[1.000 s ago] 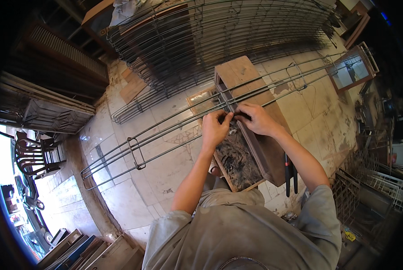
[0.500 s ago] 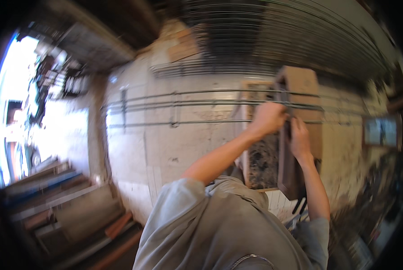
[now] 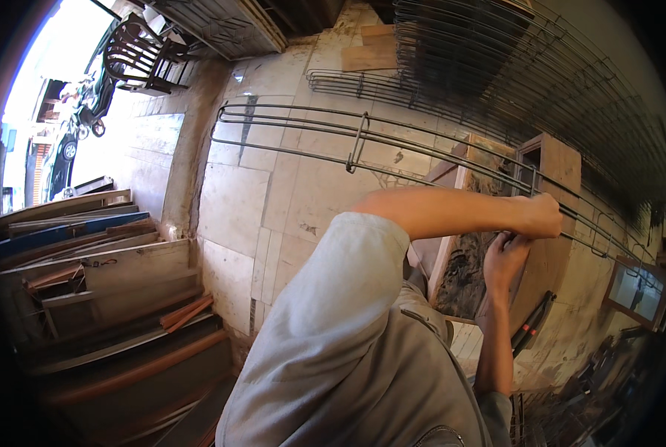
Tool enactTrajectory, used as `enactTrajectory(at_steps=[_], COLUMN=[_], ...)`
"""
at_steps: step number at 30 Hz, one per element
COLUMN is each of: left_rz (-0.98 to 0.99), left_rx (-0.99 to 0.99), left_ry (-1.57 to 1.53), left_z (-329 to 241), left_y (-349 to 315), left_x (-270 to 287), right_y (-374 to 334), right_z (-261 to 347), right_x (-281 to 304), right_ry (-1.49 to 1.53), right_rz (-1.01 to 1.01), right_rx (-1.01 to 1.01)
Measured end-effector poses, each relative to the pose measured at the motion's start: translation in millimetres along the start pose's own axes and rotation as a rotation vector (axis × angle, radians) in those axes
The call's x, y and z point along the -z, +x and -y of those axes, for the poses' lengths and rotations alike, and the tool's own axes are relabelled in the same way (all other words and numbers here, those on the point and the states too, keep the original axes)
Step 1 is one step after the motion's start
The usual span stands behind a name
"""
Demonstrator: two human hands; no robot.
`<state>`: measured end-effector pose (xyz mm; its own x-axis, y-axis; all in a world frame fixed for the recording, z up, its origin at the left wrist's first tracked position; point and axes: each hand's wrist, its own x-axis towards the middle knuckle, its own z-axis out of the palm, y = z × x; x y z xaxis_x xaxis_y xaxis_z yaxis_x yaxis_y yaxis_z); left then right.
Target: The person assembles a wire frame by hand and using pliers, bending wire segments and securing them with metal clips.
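A long, narrow rebar cage (image 3: pixel 359 141), thin steel rods joined by wire stirrups, slants down from the upper left to the right. It passes over a wooden box-like stand (image 3: pixel 549 167) and a stained wooden board (image 3: pixel 461 276). My left hand (image 3: pixel 539 216) is closed in a fist at the cage's rods, just below a stirrup, with the forearm stretched across the board. Right below it is my right hand (image 3: pixel 505 257), its fingers bent together near the lower rod. Whatever lies inside the right fingers is hidden. Pliers with black and red handles (image 3: pixel 530 328) rest against the stand's near side.
More finished-looking cages (image 3: pixel 571 67) are stacked at the far right. Wooden planks and panels (image 3: pixel 117 276) fill the left side. A dark chair (image 3: pixel 135 56) stands by the bright doorway. A framed glass pane (image 3: pixel 634 294) lies at the right, on the tiled floor (image 3: pixel 232 194).
The view has turned, so the cage now slants instead of running level. My left elbow has lifted and the forearm swung across, with the left fist now above the right hand.
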<state>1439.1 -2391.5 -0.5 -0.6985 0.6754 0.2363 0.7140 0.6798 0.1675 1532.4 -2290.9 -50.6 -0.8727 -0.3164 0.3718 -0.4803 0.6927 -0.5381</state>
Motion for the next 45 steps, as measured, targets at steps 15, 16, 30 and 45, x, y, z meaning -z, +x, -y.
enactTrajectory(at_steps=[15, 16, 30, 45], left_rz=[0.247, 0.252, -0.247, -0.162], left_rx=[-0.054, 0.053, 0.474, -0.023], left_ry=[-0.148, -0.268, -0.461, -0.167], left_z=[25.5, 26.8, -13.3, 18.5], left_y=[-31.2, -37.0, -71.2, -59.1], left_x=[34.7, 38.0, 1.1, 5.3], right_y=[-7.8, -18.9, -118.3, -159.7], right_z=[62.7, 61.9, 41.5, 1.2], right_x=[-30.7, -15.3, 163.5, 181.1], right_ry=[0.739, 0.696, 0.049, -0.252], right_rz=[-0.292, -0.19, -0.243, 0.02], right_rx=[-0.465, -0.441, -0.42, -0.72])
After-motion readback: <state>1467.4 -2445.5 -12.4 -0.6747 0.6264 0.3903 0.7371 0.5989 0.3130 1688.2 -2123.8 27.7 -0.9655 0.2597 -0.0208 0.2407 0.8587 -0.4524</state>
